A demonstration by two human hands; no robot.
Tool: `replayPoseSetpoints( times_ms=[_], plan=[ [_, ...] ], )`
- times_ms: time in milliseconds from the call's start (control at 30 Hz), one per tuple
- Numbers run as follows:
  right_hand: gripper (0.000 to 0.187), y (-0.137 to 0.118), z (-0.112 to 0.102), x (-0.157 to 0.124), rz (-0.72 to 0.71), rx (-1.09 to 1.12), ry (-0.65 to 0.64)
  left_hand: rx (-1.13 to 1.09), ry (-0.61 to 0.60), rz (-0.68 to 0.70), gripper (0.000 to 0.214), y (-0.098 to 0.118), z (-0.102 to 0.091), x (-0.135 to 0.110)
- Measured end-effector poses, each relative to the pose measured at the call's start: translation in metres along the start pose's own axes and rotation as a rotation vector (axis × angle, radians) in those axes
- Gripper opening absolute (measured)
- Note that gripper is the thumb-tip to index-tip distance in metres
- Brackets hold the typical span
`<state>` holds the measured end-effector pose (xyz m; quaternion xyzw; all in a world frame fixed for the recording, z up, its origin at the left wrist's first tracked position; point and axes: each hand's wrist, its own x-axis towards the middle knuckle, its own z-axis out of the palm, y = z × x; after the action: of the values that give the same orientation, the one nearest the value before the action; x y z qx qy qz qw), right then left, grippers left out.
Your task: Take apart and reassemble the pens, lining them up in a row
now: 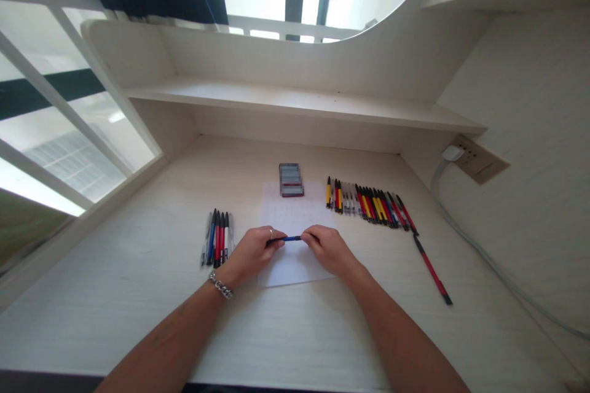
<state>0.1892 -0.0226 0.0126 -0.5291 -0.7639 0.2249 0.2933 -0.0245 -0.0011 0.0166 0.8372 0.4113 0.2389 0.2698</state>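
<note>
A blue pen (290, 238) lies level between my two hands, just above a white sheet of paper (295, 221) on the desk. My left hand (252, 251) pinches its left end; there is a ring on one finger and a chain bracelet on the wrist. My right hand (328, 248) grips the right end with closed fingers. Several pens (217, 238) lie side by side to the left of the paper. A longer row of pens (369, 204) in yellow, red, black and blue lies to the right.
A single red and black pen (432, 270) lies apart at the right. A small blurred block (291, 180) sits at the paper's far edge. A white plug (452, 152) in a wall socket trails a cable (488, 258) along the right wall. A shelf (295, 101) overhangs the back.
</note>
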Motion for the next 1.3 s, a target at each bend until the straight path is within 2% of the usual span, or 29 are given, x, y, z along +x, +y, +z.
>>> replayPoseSetpoints(
  times_ms=[67,200,333,533,867,967,1033,1067,1133,1200,1300],
  plan=[
    [0.028,0.000,0.000,0.000,0.024,-0.041,-0.028,0.002,-0.010,-0.004,0.024,0.000,0.000,0.000],
    [0.012,0.000,0.001,0.000,-0.021,0.034,0.025,-0.013,0.008,-0.004,0.025,-0.001,0.001,0.000],
    [0.009,-0.001,0.001,0.000,-0.041,0.024,0.028,-0.023,0.021,0.001,0.024,0.000,0.001,0.000],
    [0.031,-0.003,0.001,0.001,0.028,-0.154,-0.054,-0.014,0.026,0.016,0.023,-0.001,0.002,0.000],
    [0.046,-0.003,0.000,0.001,0.075,-0.192,-0.114,-0.031,0.054,0.024,0.022,-0.002,0.005,-0.001],
    [0.034,-0.006,-0.001,0.001,0.024,-0.293,-0.022,-0.026,0.072,0.007,0.021,-0.002,0.006,0.000],
    [0.018,-0.012,0.000,0.000,-0.054,-0.337,0.057,-0.041,0.094,-0.030,0.026,-0.001,0.006,0.000],
    [0.018,-0.016,0.001,-0.001,-0.097,-0.346,0.078,-0.054,0.103,-0.050,0.030,0.000,0.007,0.000],
    [0.027,-0.025,0.006,-0.004,-0.168,-0.357,0.067,-0.096,0.109,-0.063,0.037,0.003,0.009,-0.001],
    [0.027,-0.033,0.014,-0.006,-0.201,-0.383,0.006,-0.147,0.112,-0.029,0.040,0.007,0.011,-0.001],
    [0.027,-0.038,0.021,-0.007,-0.169,-0.388,-0.063,-0.215,0.129,0.027,0.041,0.012,0.013,-0.003]
  ],
)
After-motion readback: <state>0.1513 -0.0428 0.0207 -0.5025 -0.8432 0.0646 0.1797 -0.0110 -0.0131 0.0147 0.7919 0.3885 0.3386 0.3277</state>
